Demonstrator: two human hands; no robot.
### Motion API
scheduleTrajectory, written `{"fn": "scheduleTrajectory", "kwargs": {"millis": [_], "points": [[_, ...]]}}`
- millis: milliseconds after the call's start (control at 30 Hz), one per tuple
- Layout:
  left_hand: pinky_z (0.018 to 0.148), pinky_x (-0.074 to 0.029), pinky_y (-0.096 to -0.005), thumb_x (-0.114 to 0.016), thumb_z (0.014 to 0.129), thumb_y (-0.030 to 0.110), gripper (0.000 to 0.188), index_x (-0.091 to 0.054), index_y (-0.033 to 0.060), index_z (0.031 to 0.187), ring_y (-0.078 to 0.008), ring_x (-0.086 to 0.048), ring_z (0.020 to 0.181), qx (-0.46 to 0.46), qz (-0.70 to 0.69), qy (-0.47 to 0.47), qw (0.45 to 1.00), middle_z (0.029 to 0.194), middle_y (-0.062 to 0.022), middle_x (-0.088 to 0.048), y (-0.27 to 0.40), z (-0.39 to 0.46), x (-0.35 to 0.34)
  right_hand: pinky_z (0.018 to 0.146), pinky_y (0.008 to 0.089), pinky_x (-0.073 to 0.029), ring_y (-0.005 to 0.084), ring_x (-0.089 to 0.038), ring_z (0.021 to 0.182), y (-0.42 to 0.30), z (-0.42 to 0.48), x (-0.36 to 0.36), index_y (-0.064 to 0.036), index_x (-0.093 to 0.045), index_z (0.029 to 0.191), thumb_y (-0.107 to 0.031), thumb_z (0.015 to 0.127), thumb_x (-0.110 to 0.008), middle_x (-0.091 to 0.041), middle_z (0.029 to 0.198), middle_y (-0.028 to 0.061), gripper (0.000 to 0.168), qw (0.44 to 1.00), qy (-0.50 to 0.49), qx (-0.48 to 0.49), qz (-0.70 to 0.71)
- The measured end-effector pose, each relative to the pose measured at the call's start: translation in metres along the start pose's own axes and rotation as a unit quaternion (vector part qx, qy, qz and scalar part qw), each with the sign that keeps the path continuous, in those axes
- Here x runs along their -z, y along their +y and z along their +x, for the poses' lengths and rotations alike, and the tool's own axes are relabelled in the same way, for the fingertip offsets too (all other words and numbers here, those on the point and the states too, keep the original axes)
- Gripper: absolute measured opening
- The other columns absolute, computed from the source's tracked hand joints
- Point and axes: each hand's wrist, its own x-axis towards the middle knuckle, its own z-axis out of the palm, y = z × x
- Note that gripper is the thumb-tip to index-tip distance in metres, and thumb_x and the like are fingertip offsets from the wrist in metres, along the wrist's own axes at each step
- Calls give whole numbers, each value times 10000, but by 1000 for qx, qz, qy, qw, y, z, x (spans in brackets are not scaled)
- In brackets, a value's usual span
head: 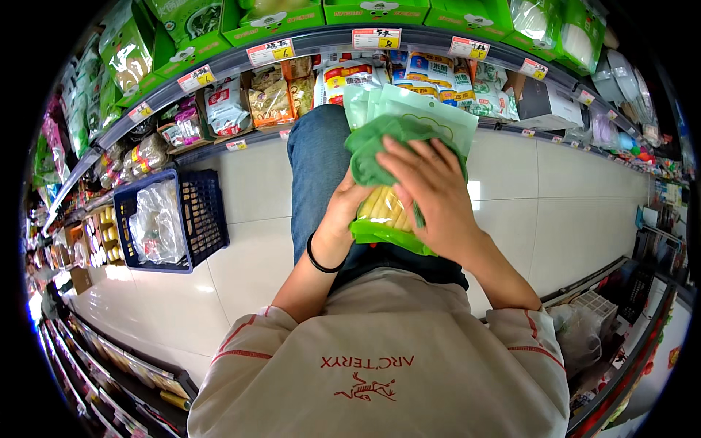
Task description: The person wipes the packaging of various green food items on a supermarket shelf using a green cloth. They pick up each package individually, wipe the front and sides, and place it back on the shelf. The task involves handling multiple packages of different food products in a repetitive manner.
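Above my lap my left hand (350,198) grips the left side of a green plastic food pouch (383,211). Pale yellow sticks show through its clear window, and its light green top reaches toward the shelf. A crumpled green cloth (378,148) lies over the pouch's upper half. My right hand (430,180) presses this cloth against the pouch, fingers spread on top. Part of the cloth hangs below my right palm. Behind the pouch's top, another light green bag edge (356,107) shows; whether it is a second pouch I cannot tell.
Ahead, a shelf edge with price tags (376,39) carries green display boxes (375,12). Bagged goods (348,79) fill the lower shelf. A blue plastic basket (205,216) holding a clear plastic bag (157,222) stands at left on the tiled floor (254,257). More shelving (126,372) stands behind at left.
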Motion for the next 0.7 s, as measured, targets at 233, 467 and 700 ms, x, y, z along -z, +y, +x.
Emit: {"fn": "scheduleTrajectory", "kwargs": {"millis": [233, 467, 700], "points": [[997, -515, -434, -506, 1015, 125, 443, -400, 61, 1440, -296, -596, 1187, 57, -137, -18, 989, 1334, -159, -560, -2, 4, 14, 1122, 461, -340, 206, -494, 1325, -10, -27, -2, -121, -637, 1236, -66, 744, -716, -591, 1369, 22, 502, 958, -143, 152, 197], [1005, -478, -388, -576, 977, 73, 519, -396, 81, 1464, -236, -568, 1215, 6, -28, 20, 999, 1352, -118, -554, 7, 4, -15, 1030, 425, -411, 267, -568, 1219, 11, -61, 22, -88, -662, 1156, -6, 834, -675, -647, 1272, 54, 333, 939, -133, 29, 316], [1001, -476, -383, -606, 954, 75, 541, -406, 80, 1457, -242, -572, 1203, 28, -61, 35, 997, 1336, -114, -562, 9, 4, -13, 858, 267, -470, 123, -601, 924, 25, -107, 25, -9, -645, 1177, -118, 980, -570, -676, 1019, 67, 238, 851, 113, -369, 355]]}}
